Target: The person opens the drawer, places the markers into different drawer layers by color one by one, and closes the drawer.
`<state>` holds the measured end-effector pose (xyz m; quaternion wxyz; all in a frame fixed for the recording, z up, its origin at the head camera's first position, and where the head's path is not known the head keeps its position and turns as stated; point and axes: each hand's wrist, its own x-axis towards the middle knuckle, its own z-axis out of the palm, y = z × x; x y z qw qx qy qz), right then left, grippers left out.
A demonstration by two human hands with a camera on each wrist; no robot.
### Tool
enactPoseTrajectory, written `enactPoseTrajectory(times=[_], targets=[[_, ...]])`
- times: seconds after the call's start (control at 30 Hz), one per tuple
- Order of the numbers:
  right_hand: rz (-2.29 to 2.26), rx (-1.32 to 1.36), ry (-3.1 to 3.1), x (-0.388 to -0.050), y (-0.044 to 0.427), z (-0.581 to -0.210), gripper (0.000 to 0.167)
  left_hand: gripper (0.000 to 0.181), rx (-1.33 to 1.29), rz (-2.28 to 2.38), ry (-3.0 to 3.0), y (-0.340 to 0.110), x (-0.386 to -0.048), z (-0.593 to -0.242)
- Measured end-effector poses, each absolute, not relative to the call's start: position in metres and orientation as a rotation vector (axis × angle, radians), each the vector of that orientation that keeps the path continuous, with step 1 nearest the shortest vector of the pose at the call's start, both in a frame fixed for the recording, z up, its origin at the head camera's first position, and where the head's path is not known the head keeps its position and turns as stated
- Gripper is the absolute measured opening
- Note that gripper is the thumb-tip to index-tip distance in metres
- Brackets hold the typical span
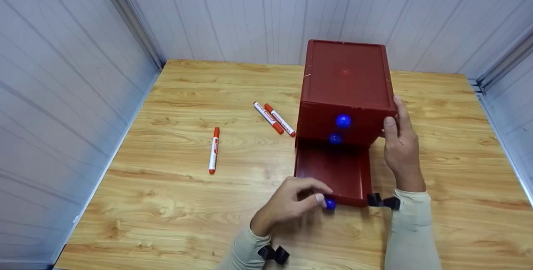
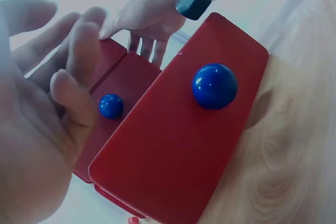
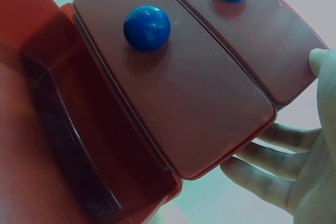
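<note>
Wooden table; left hand loosely spread near knob, right hand spread against box.

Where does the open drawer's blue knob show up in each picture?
Head: the blue knob is low, right of centre, near the left hand.
Left wrist: the blue knob is right of centre, the larger of two.
Right wrist: not in it.
Shared landmark: the right hand, against the red drawer unit.

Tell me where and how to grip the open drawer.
By its blue knob, pinched from the wearer's side: the ball stands out from the front panel of the drawer, so a grip around its sides looks best.
</note>
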<state>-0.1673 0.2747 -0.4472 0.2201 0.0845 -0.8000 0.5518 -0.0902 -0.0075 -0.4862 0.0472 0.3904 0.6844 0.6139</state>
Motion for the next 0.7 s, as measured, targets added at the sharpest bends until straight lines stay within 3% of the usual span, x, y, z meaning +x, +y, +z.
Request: enactPoseTrajectory(times=[0.33,0.7], targets=[[1.527,0.226,-2.212,-0.167,0.276,-0.447,0.052,0.015,0.957,2.261,2.223,-0.013,-0.105,-0.490],[1.566,0.199,-2.214,-0.166,0.275,-0.445,0.052,0.017,0.167,2.347,2.333,-0.021,-0.145,-0.509]])
